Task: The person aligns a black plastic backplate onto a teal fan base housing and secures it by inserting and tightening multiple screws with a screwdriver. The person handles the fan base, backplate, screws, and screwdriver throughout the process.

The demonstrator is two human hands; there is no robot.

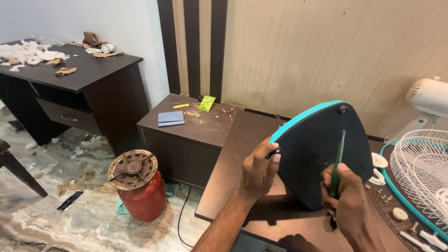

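Over the brown table (233, 154), left hand (259, 170) steadies the fan base (312, 158); right hand (347, 203) raises a screwdriver (338, 163).

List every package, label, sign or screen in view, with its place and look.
Green sachet: on the low brown cabinet by the wall, flat, rectangular, bright green.
Blue pouch: same cabinet top, flat, rectangular, grey-blue; may be a wallet instead.
No signs or screens visible.

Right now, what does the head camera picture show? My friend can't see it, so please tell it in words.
A person's left hand holds a dark, teal-edged fan base tilted up on a brown table, while the right hand points a green screwdriver at its underside. A white fan grille and loose screws lie to the right; a red gas cylinder stands on the floor.
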